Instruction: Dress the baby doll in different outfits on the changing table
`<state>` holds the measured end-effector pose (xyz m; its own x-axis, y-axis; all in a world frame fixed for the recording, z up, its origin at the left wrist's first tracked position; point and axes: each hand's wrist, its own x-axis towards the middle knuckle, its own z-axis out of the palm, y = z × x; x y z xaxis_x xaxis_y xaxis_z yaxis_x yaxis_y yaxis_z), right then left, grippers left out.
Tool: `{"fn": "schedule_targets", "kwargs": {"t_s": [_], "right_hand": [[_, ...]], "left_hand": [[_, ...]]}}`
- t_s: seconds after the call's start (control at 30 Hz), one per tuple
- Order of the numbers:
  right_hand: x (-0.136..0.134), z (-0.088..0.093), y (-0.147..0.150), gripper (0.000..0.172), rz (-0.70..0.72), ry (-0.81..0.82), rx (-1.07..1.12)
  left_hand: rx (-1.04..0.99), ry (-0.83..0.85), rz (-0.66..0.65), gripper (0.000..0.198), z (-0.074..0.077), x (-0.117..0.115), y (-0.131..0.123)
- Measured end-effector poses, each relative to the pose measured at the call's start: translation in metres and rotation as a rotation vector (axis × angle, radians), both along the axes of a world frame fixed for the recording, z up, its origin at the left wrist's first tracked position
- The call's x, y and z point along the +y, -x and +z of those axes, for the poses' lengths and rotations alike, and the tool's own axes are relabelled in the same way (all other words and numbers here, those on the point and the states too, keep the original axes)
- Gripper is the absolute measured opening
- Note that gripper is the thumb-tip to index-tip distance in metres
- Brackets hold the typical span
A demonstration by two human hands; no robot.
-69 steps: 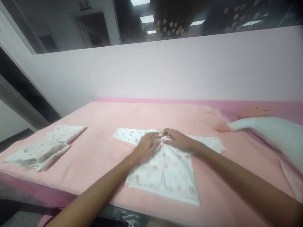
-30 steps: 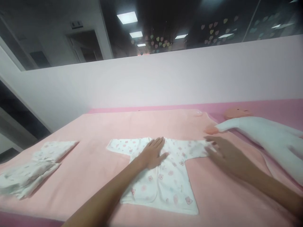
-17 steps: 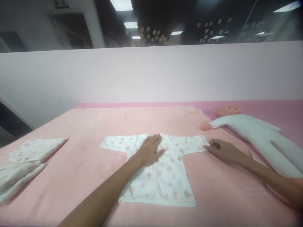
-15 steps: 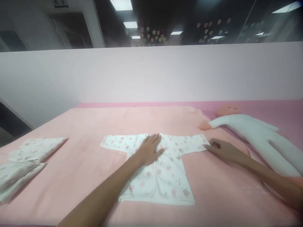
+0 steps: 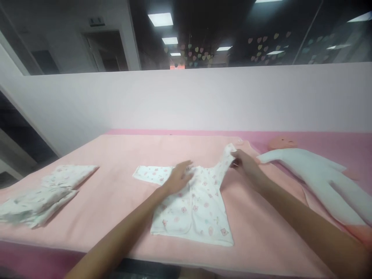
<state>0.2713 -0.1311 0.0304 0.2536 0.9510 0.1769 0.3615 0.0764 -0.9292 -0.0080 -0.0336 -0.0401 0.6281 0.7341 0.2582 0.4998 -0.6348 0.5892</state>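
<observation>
A small white baby shirt [image 5: 200, 205] with pink prints lies front-up on a pink towel [image 5: 122, 197]. My left hand [image 5: 178, 178] rests flat on the shirt near its collar, fingers stretched out. My right hand [image 5: 245, 166] pinches the end of the shirt's right sleeve [image 5: 225, 162] and holds it lifted off the towel, swung toward the shirt's middle. The left sleeve [image 5: 149, 173] still lies flat, spread out to the left.
Folded white printed garments [image 5: 46, 190] sit in a low pile at the towel's left end. A baby doll in a white suit [image 5: 316, 174] lies at the right. A pale partition wall [image 5: 186, 100] runs behind the table; the table's front edge is close below the shirt.
My right hand slid out to the right sleeve's end, took hold of it and lifted it inward. My left hand stayed pressed near the collar.
</observation>
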Motion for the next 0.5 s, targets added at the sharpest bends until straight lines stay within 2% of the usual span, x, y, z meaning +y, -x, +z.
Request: {"fn": "schedule_targets", "kwargs": {"t_s": [0.1,0.2,0.3,0.4,0.5], "right_hand": [[0.023,-0.003,0.050,0.036,0.026,-0.002,0.220],[0.041,-0.024,0.095,0.034,0.130,0.174,0.285],[0.045,-0.044,0.128,0.029,0.245,0.331,0.290],[0.038,-0.051,0.143,0.028,0.291,0.404,0.288],[0.028,-0.048,0.142,0.027,0.283,0.409,0.282]], "left_hand": [[-0.034,-0.068,0.198,0.061,0.010,0.020,0.045],[0.084,-0.047,0.437,0.062,0.012,0.040,0.105],[0.220,0.018,0.644,0.061,0.009,0.050,0.157],[0.258,0.008,0.715,0.058,0.005,0.049,0.183],[0.216,0.068,0.715,0.055,0.008,0.049,0.185]]}}
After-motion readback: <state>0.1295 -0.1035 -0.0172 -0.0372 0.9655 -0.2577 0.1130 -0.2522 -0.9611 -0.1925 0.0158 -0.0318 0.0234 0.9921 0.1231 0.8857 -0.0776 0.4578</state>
